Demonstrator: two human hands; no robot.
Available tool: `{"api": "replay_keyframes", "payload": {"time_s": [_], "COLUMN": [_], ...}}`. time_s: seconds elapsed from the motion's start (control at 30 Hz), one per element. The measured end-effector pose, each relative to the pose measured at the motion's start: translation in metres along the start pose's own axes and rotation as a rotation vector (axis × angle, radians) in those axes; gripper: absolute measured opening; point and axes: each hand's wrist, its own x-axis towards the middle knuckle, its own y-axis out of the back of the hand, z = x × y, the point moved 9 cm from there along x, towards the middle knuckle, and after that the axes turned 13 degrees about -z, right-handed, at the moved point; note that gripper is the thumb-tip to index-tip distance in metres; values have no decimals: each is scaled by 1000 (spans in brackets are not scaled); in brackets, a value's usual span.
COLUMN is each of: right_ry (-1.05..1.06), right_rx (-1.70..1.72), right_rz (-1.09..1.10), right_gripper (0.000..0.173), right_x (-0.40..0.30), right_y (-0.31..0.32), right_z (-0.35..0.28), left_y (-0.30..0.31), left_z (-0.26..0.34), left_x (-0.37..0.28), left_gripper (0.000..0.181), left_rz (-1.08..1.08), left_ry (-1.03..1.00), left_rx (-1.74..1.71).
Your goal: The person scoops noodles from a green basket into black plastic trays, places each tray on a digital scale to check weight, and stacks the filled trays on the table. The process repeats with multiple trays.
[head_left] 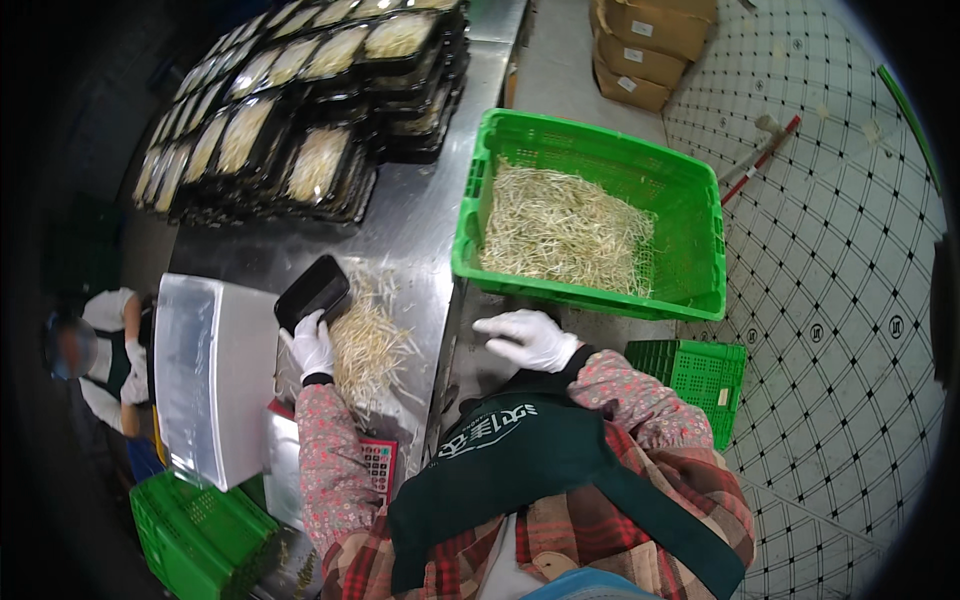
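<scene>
My left hand (310, 346), in a white glove, holds the near end of an empty black plastic tray (311, 294), which tilts over the steel table. A loose heap of bean sprouts (371, 345) lies on the table just right of that hand. My right hand (531, 340), also gloved in white, is in the air beyond the table edge, with nothing in it and its fingers partly spread. Just past it stands a green plastic crate (592, 296) with a thick layer of bean sprouts (566, 229) inside.
Stacked black trays of wrapped sprouts (319, 161) fill the table's far left. A white box (244, 375) and a red-framed keypad (380, 465) are near my left arm. Cardboard boxes (652, 45) and green crates (701, 386) stand about. A co-worker (112, 367) is at the left.
</scene>
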Motion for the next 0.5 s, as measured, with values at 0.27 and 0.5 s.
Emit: {"api": "replay_keyframes", "payload": {"time_s": [0.27, 0.5], "right_ry": [-810, -1267], "right_rx": [65, 331], "right_rz": [843, 67], "right_gripper": [52, 107], "right_x": [-250, -270], "right_y": [271, 174], "right_z": [266, 440], "left_y": [62, -158], "left_z": [216, 478], "left_x": [36, 88], "left_gripper": [68, 73], "left_rz": [52, -788], "left_ry": [-213, -671], "left_rx": [-338, -279]}}
